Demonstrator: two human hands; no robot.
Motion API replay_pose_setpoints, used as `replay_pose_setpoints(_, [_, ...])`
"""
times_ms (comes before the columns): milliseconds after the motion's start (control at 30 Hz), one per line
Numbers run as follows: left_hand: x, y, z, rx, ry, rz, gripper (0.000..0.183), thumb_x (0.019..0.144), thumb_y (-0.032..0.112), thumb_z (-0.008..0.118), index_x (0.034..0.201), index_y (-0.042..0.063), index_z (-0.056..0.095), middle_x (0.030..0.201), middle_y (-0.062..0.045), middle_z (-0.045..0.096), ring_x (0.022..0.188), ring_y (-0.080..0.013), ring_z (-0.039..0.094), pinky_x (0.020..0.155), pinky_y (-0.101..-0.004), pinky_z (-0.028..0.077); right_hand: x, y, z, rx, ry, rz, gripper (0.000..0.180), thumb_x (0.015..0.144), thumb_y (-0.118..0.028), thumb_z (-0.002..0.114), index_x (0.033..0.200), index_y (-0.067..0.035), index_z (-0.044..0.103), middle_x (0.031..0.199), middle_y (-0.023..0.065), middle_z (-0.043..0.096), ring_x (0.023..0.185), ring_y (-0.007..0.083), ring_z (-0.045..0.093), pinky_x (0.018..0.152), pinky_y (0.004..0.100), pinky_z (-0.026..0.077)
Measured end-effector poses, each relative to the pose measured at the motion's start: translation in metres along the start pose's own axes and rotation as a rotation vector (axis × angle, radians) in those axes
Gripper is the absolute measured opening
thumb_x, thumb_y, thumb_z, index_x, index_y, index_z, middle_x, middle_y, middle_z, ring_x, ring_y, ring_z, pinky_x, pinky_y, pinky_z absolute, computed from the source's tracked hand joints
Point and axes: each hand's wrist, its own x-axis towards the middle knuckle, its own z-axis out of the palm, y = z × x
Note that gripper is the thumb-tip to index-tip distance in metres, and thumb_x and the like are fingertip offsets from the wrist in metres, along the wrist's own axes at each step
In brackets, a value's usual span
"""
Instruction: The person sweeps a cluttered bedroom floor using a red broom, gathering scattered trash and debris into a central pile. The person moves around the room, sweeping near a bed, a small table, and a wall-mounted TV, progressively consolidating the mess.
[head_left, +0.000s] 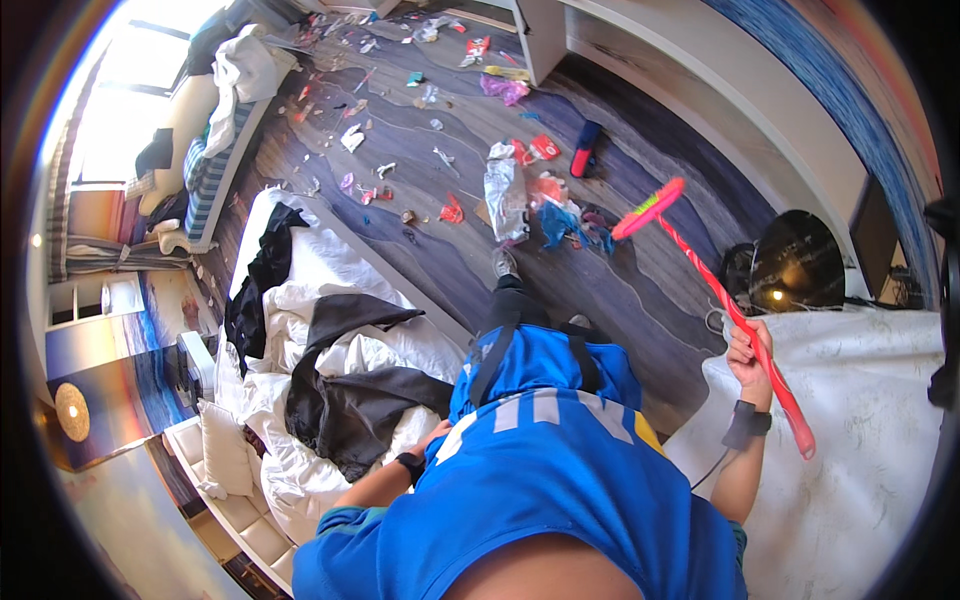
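Note:
My right hand (748, 352) is closed around the red patterned handle of a broom (709, 274), whose pink head with yellow-green bristles points away over the wood-look floor. My left hand (435, 435) rests low at my left side by the blue apron, partly hidden by the blue top; whether it holds anything cannot be seen. Before my feet lies a pile of litter: a silvery-white plastic bag (506, 199), red packets (544, 147) and a blue crumpled piece (556, 223). A dark blue and red object (586, 148) lies beyond it.
At left is a bed with a white duvet (360, 270) and dark garments (360, 412) on it. Scattered wrappers and a purple bag (505, 90) lie on the far floor. A cloth-covered surface (847, 375) and a round black object (799, 259) are at right. A window seat (247, 142) holds clothes.

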Motion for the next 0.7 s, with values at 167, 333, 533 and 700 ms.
replay_pose_setpoints(167, [-0.023,-0.043,0.012,-0.024,0.142,0.001,0.052,0.096,0.039,0.059,0.141,0.014,0.05,0.124,-0.011,0.062,0.117,-0.0232,0.057,0.093,-0.0455,0.051,0.002,0.017,-0.063,-0.058,0.086,0.025,0.016,0.094,-0.018,0.056,0.087,-0.008,0.046,0.062,0.0002,0.047,0.046,0.0079,0.047,0.042,0.0208,0.039])
replay_pose_setpoints(333, [-0.061,-0.075,0.002,0.009,0.16,-0.079,0.049,0.097,0.037,0.058,0.139,0.013,0.052,0.12,-0.011,0.063,0.113,-0.0225,0.06,0.091,-0.0438,0.053,0.046,0.035,-0.09,0.158,0.225,0.132,0.02,0.099,-0.025,0.061,0.095,-0.007,0.054,0.061,0.0003,0.048,0.048,0.0085,0.048,0.042,0.0213,0.041])
replay_pose_setpoints(533, [-0.075,-0.08,-0.049,0.127,0.111,-0.149,0.045,0.097,0.034,0.057,0.136,0.011,0.056,0.116,-0.011,0.066,0.109,-0.0216,0.062,0.088,-0.0417,0.054,0.128,0.093,-0.054,-0.08,0.084,0.265,0.014,0.09,-0.012,0.062,0.08,-0.008,0.053,0.065,0.0007,0.053,0.056,0.0091,0.052,0.049,0.0232,0.042])
replay_pose_setpoints(700, [-0.022,-0.002,-0.123,0.186,0.537,0.158,0.02,0.096,0.015,0.051,0.105,0.004,0.064,0.08,-0.003,0.062,0.069,-0.0122,0.06,0.062,-0.0261,0.05,0.209,0.181,0.019,-0.272,0.239,0.254,0.021,0.086,-0.011,0.064,0.068,-0.014,0.054,0.06,-0.0009,0.054,0.053,0.0114,0.054,0.044,0.0238,0.037])
